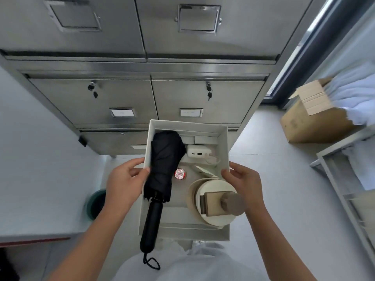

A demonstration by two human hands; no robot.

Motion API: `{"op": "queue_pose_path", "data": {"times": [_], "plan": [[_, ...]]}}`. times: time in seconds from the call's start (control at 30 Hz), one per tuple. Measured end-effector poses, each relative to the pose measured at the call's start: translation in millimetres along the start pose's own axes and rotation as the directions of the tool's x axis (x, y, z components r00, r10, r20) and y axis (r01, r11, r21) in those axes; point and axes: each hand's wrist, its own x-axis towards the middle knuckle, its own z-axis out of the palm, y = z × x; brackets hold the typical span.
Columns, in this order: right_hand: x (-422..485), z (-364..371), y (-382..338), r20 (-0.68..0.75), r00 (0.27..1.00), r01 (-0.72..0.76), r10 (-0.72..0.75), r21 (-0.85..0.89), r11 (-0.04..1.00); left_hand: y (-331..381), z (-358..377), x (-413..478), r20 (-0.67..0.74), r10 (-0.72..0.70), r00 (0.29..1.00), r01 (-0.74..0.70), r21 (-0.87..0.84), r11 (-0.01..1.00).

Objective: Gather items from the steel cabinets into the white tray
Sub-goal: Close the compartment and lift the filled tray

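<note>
I hold the white tray (188, 126) in front of the steel cabinets (125, 98). My left hand (125, 179) grips its left wall and my right hand (243, 181) grips its right wall. Inside lie a folded black umbrella (164, 159) whose handle sticks out over the near edge, a white power bank (197, 152) with a cable, a small red-and-white round item (180, 173), and a cream round device with a beige top (215, 201). All visible cabinet doors and drawers are shut.
Keys hang from two cabinet locks (209, 91). A cardboard box (312, 116) sits on the floor at right beside a white rack (345, 179). A grey table (30, 159) stands at left, with a green bin (95, 203) below its edge.
</note>
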Motion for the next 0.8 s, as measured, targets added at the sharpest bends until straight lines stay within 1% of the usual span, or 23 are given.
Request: {"op": "queue_pose_path", "data": {"times": [0.17, 0.37, 0.6, 0.7, 0.8], "plan": [[-18, -12, 7, -0.136, 0.989, -0.05, 0.057, 0.057, 0.997, 10, 15, 13, 0.112, 0.045, 0.993, -0.048, 0.027, 0.998], [-33, -48, 24, -0.275, 0.951, -0.108, 0.14, 0.129, 0.986, 34, 62, 17, 0.254, 0.112, 0.961, -0.14, 0.095, 0.986], [-36, -117, 58, -0.405, 0.881, -0.161, 0.246, 0.232, 0.959, 74, 148, 3, 0.38, 0.185, 0.906, -0.256, 0.145, 0.956], [-27, -160, 79, -0.436, 0.86, -0.186, 0.266, 0.217, 0.958, 92, 196, -12, 0.419, 0.193, 0.887, -0.278, 0.152, 0.948], [-15, -209, 97, -0.461, 0.85, -0.19, 0.255, 0.183, 0.964, 111, 241, -32, 0.451, 0.198, 0.87, -0.284, 0.133, 0.949]]}}
